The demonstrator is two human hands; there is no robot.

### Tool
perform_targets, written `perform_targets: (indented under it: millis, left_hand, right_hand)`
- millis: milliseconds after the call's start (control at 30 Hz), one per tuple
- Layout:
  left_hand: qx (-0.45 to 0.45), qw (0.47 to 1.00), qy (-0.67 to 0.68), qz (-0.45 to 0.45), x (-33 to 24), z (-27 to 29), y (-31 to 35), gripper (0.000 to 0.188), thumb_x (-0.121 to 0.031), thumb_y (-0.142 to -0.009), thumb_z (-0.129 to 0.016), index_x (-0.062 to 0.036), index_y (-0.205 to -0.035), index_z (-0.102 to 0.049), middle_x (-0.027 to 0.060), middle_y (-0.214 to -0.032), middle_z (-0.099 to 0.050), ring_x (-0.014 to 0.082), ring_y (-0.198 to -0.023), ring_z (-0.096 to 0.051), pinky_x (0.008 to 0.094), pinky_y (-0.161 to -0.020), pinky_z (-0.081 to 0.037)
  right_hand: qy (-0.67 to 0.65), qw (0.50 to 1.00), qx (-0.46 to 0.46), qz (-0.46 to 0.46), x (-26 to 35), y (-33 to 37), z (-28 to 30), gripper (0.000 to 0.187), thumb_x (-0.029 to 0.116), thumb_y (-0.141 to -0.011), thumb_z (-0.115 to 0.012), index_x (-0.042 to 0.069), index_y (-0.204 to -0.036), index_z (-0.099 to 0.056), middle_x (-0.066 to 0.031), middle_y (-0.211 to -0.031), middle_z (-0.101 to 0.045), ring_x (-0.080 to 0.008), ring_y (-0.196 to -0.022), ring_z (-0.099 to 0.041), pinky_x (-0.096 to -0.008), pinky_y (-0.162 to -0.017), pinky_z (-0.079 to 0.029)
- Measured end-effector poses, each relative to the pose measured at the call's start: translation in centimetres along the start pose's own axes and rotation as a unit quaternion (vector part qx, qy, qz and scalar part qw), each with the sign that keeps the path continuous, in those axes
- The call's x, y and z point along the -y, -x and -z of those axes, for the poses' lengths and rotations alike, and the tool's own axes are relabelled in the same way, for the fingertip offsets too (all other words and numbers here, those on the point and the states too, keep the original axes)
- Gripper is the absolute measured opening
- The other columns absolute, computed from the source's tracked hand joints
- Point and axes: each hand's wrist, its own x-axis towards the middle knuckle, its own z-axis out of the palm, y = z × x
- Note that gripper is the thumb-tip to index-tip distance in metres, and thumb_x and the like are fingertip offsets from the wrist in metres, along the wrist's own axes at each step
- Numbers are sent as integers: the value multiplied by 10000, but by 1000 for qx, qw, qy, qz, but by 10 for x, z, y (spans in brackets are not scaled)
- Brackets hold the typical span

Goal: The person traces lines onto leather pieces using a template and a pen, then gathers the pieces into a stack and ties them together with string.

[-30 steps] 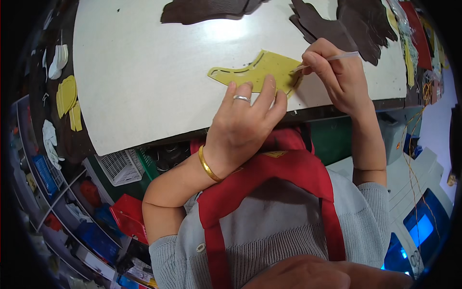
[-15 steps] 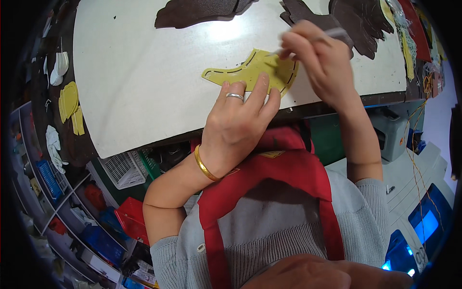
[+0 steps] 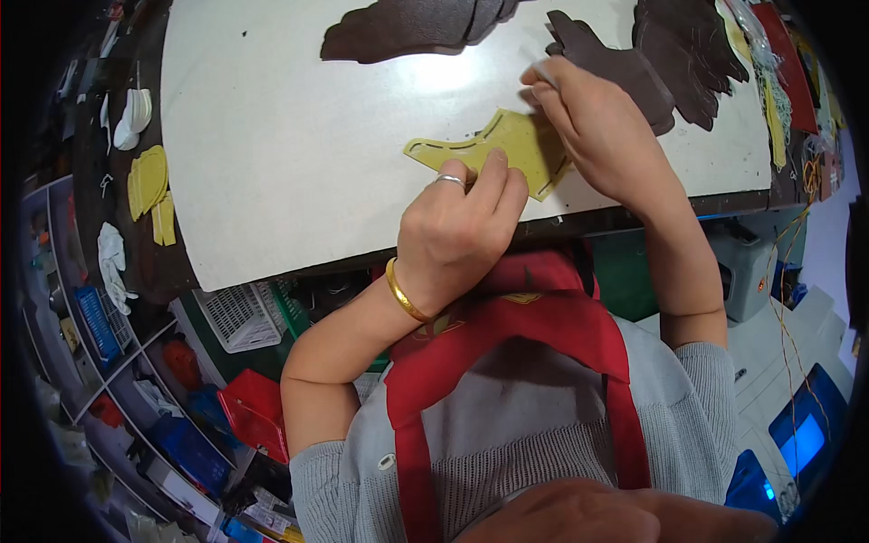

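Note:
A yellow pattern template (image 3: 525,136) with dashed dark slots along its edges rests near the front of the white tabletop. My left hand (image 3: 462,213), wearing a ring and a gold bangle, has its fingers bent over the template's near edge and gripping it. Just right of and above the template, my right hand (image 3: 602,131) is closed around a thin silver pen-like tool (image 3: 547,76); most of the tool is hidden by the fingers. Brown leather-like pieces lie beyond: one stack (image 3: 398,32) at the far middle, another group (image 3: 615,68) beside my right hand.
The white work board (image 3: 272,181) ends in a dark front edge close to me. On the left ledge lie yellow templates (image 3: 148,185), white thread (image 3: 134,118) and a white glove-like cloth (image 3: 112,262). Thread and plastic bags (image 3: 769,63) clutter the right side. Shelves and a red bin (image 3: 253,407) stand below left.
My right hand has lifted the pen-like tool off the template, and its tip now points away. My left fingers have curled from lying flat to gripping the template's edge. The view has shifted slightly.

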Motion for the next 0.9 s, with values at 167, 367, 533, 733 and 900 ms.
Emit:
perform_targets:
  millis: [167, 367, 533, 733, 900]
  left_hand:
    - [18, 1000, -12, -10, 4, 3, -10, 160, -195, -769, -727, -115, -883, -648, 10, -946, -656, 186, -730, -580, 285, -548, -517]
    - [-5, 997, 41, -61, 9, -4, -26, 144, -175, -785, -712, -99, -796, -590, 32, -833, -569, 200, -726, -583, 304, -544, -513]
    - [-89, 990, 104, -38, 59, 0, -47, 321, -118, -785, -755, -46, -1076, -641, 112, -1047, -666, 310, -940, -647, 392, -768, -568]
    - [20, 997, 48, 49, 72, 1, -27, 344, -83, -778, -785, -33, -1082, -633, 123, -1094, -646, 330, -1028, -608, 407, -853, -522]
    - [8, 994, 107, 16, 20, 8, 19, 427, -84, -738, -804, 6, -1127, -651, 132, -1095, -645, 321, -1007, -622, 414, -877, -528]
  right_hand:
    - [54, 997, 38, 41, 10, 20, 18, 297, 299, -857, -748, 47, -996, -676, -115, -929, -704, -336, -922, -691, -448, -768, -539]
    - [68, 991, 83, -83, 8, 14, 17, 305, 296, -836, -779, 73, -1031, -703, -139, -857, -727, -354, -828, -706, -444, -733, -547]
    - [-144, 984, 0, -109, -28, 20, 51, 342, 243, -835, -802, 38, -1092, -707, -120, -844, -752, -194, -723, -732, -335, -674, -556]
    - [-191, 950, -149, -200, -109, 29, 84, 242, 179, -986, -652, 5, -1145, -706, -25, -972, -725, -88, -874, -653, -237, -786, -521]
    - [-273, 954, -95, -81, -39, 29, 41, 220, 175, -983, -680, 23, -1139, -714, 18, -957, -701, -61, -872, -622, -219, -775, -505]
